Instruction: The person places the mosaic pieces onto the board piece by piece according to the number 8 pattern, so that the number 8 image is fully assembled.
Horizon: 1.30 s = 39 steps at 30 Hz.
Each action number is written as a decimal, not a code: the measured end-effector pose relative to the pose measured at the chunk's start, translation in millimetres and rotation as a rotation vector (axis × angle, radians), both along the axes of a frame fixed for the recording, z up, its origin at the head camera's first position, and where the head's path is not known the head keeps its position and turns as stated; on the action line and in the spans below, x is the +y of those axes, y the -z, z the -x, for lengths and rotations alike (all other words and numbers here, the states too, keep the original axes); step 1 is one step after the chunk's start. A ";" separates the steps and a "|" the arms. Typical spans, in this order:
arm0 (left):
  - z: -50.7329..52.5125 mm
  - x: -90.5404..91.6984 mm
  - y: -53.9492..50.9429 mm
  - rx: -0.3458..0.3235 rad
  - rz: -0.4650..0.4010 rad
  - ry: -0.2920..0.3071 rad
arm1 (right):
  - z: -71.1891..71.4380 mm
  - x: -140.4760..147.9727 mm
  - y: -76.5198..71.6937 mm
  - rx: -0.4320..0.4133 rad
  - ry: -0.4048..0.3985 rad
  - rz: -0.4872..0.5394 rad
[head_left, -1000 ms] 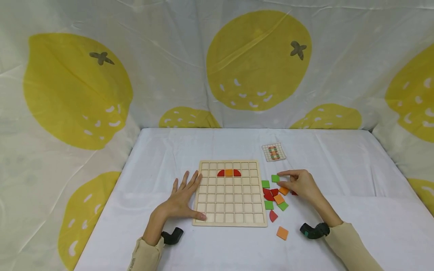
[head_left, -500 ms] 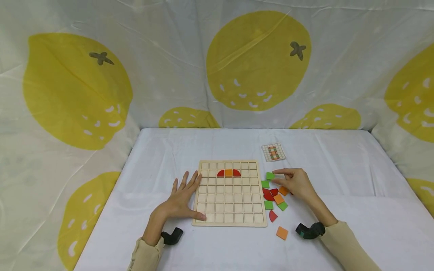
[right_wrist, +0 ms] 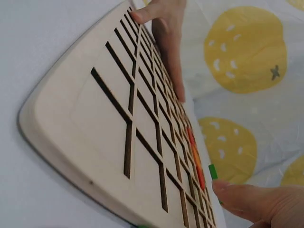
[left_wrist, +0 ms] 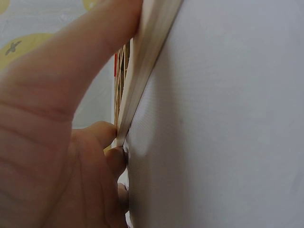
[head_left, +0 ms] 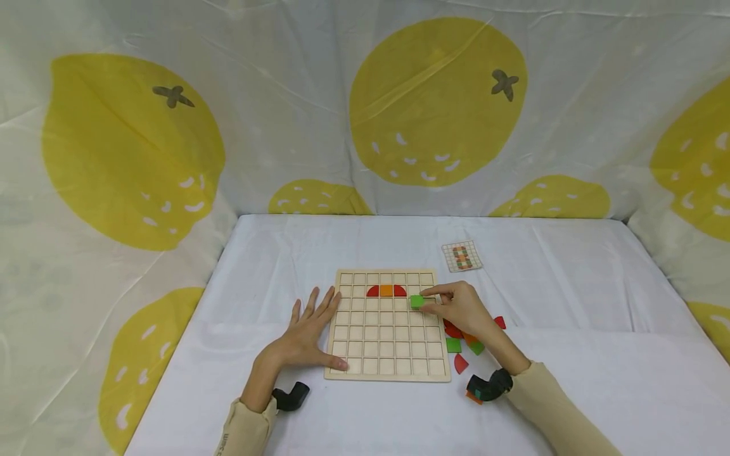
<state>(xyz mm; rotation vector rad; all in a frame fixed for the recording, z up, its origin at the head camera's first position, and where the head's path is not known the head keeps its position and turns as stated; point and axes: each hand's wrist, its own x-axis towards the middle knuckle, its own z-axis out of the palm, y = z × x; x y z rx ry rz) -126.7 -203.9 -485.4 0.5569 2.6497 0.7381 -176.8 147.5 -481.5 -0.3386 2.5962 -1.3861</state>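
Observation:
A pale wooden grid board (head_left: 385,354) lies on the white cloth. In its second row sit an orange square tile (head_left: 386,291) flanked by two red quarter-round tiles (head_left: 372,291). My left hand (head_left: 303,339) rests spread along the board's left edge, its thumb on the lower left corner. Between thumb and fingers my right hand (head_left: 464,309) pinches a green square tile (head_left: 417,302) over the right part of the board. In the right wrist view, the green tile (right_wrist: 213,171) shows beyond the thumb, apart from the grid surface.
Right of the board lie loose tiles, among them a green square (head_left: 454,345) and a red quarter-round (head_left: 461,363); the right forearm partly hides the pile. A small pattern card (head_left: 462,256) lies behind it. A lemon-print cloth (head_left: 439,101) hangs at the back.
My right hand has carried the green tile leftward from the loose pile to over the board. The left hand stays in place.

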 end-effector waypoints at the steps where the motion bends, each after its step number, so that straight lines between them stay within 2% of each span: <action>1: 0.0 0.1 -0.2 -0.001 0.002 -0.001 | 0.3 -3.1 0.2 0.007 -0.007 -0.004; 5: 0.1 0.6 -0.9 -0.004 0.004 -0.004 | 1.3 -12.3 3.3 0.028 -0.026 -0.025; 14: 0.3 1.3 -1.3 -0.001 -0.002 -0.003 | 2.9 -21.1 6.4 -0.006 0.006 -0.019; 24: -0.1 0.3 -0.5 0.003 0.004 -0.004 | 3.3 -21.1 9.0 -0.035 0.029 0.030; 39: 0.2 -0.1 1.0 0.004 0.001 -0.003 | 3.6 -27.8 13.6 -0.010 0.010 0.064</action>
